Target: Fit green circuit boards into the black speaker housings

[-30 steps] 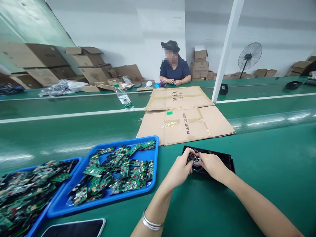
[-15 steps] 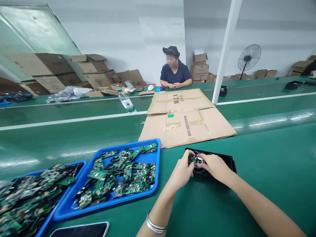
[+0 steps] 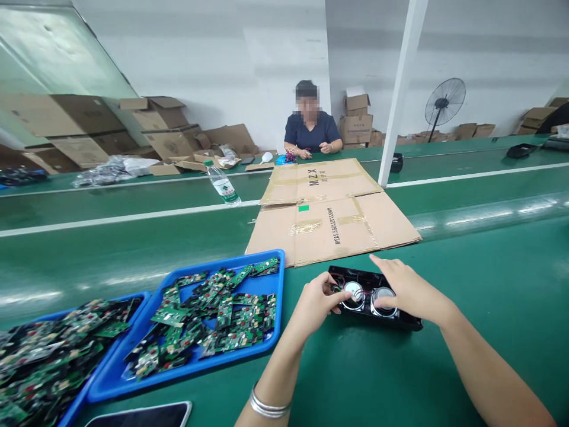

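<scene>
A long black speaker case [image 3: 406, 320] lies on the green bench with its inside facing up. Two round silver speakers sit in it, a left speaker [image 3: 354, 295] and a right speaker [image 3: 384, 301], with thin red and dark wires around them. My left hand [image 3: 317, 299] is closed around the left end of the case, thumb reaching over the left speaker; what lies under its fingers is hidden. Over the right part of the case my right hand [image 3: 406, 290] is open, fingers stretched out beyond the far edge and thumb at the right speaker.
Left of the case, a blue tray [image 3: 281, 296] holds loose green circuit boards; a second blue tray [image 3: 144, 302] beside it is heaped with more. A phone [image 3: 142, 416] lies at the front. Beyond are flattened cardboard [image 3: 329, 219], a water bottle [image 3: 223, 185] and a seated person [image 3: 312, 127].
My right hand has let go of the small part both hands held and spread open to the right. Both speakers now show. The person opposite has turned their head and raised a hand.
</scene>
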